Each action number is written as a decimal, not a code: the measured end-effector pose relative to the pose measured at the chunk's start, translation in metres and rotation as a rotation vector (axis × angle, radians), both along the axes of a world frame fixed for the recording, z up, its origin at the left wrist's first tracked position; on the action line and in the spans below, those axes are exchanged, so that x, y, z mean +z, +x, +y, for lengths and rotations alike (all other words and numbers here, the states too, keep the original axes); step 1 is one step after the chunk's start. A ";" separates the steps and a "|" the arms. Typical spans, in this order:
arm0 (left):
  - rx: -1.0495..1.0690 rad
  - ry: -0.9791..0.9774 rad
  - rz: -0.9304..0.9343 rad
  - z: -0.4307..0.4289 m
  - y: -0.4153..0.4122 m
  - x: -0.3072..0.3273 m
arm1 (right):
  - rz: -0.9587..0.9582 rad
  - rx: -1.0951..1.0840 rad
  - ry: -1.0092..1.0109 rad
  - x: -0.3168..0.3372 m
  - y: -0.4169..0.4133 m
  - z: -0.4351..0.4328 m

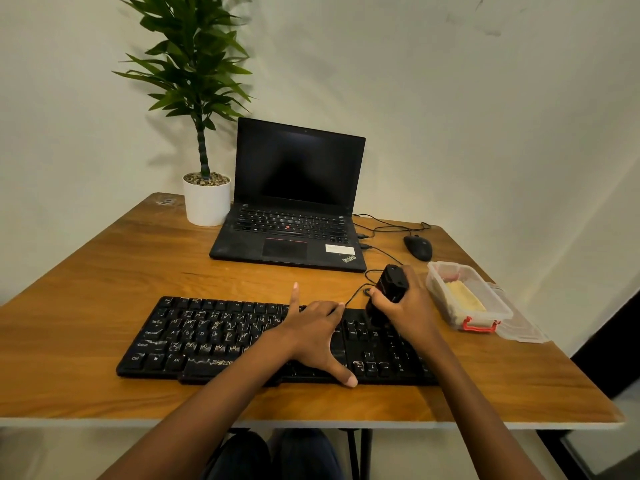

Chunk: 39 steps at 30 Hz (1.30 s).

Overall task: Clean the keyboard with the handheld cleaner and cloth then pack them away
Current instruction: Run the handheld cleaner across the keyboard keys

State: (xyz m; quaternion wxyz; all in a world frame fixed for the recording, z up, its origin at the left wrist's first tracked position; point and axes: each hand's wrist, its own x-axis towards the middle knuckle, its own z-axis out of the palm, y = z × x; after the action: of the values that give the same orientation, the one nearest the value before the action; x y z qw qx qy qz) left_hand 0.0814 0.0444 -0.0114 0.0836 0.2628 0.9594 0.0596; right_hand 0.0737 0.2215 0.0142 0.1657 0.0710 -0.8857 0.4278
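The keyboard is steadied by the left hand, fingers spread flat, and the handheld cleaner is gripped in the curled right hand over the right-hand keys — wiping and packing are judged undone, the cloth seemingly lying in its box.

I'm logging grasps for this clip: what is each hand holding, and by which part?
The right hand grips the black handheld cleaner around its middle, its lower end at the keyboard. The left hand holds nothing; it lies spread on the keyboard.

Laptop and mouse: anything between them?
Black cables plugged into the laptop cross the table there, short of the mouse; head view.
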 end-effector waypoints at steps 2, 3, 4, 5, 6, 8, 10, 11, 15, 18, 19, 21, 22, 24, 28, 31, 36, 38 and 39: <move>-0.002 -0.001 0.003 0.000 0.000 0.000 | -0.110 0.084 0.019 0.006 0.006 0.005; -0.002 -0.001 0.003 0.000 0.000 0.000 | -0.176 0.121 0.001 0.009 0.007 0.008; -0.002 -0.002 0.003 0.000 0.001 0.000 | -0.219 0.137 -0.011 0.011 0.006 0.010; -0.001 -0.003 0.003 0.000 0.001 0.000 | -0.221 0.125 -0.012 0.012 0.005 0.012; -0.001 -0.003 0.005 0.000 0.000 -0.001 | -0.192 0.094 -0.011 0.012 0.002 0.012; -0.001 -0.003 0.010 0.000 0.000 -0.001 | -0.105 0.037 -0.024 0.009 0.001 0.009; 0.000 -0.002 0.010 0.000 0.001 -0.001 | -0.092 0.031 -0.025 0.007 0.002 0.004; 0.000 0.001 0.008 0.000 0.001 -0.002 | -0.123 0.046 -0.020 0.008 0.003 0.002; 0.000 0.012 0.006 -0.001 0.001 -0.001 | -0.132 0.064 -0.042 0.012 0.000 0.001; -0.002 0.005 0.010 -0.001 0.001 -0.002 | -0.129 0.057 -0.043 0.009 0.001 -0.002; -0.002 0.003 0.009 -0.001 0.001 -0.002 | -0.174 0.083 -0.024 0.010 0.000 -0.001; 0.000 0.001 0.005 -0.001 0.001 -0.001 | -0.214 0.125 -0.023 0.014 -0.002 0.000; -0.002 -0.002 0.003 -0.001 0.001 -0.001 | -0.196 0.120 -0.046 0.015 -0.003 0.000; -0.003 -0.001 0.008 -0.001 0.000 -0.001 | -0.157 0.101 -0.035 0.013 -0.005 -0.001; 0.000 0.001 0.008 -0.001 0.000 -0.001 | -0.249 0.154 0.016 0.016 -0.004 -0.005; -0.002 -0.003 0.008 -0.001 0.000 -0.001 | -0.139 0.076 0.015 0.015 -0.006 -0.008; 0.002 -0.007 -0.002 -0.001 0.000 0.000 | -0.272 0.155 0.006 0.016 -0.003 -0.006; 0.001 -0.008 -0.001 -0.001 0.000 -0.001 | -0.171 0.097 0.002 0.014 -0.002 -0.005; 0.002 -0.009 0.003 -0.001 0.000 -0.001 | -0.138 0.085 -0.008 0.011 -0.001 -0.004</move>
State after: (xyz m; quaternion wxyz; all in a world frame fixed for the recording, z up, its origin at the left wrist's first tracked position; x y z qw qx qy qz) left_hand 0.0814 0.0435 -0.0123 0.0834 0.2618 0.9600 0.0548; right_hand 0.0727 0.2171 0.0247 0.0864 0.0782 -0.8895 0.4418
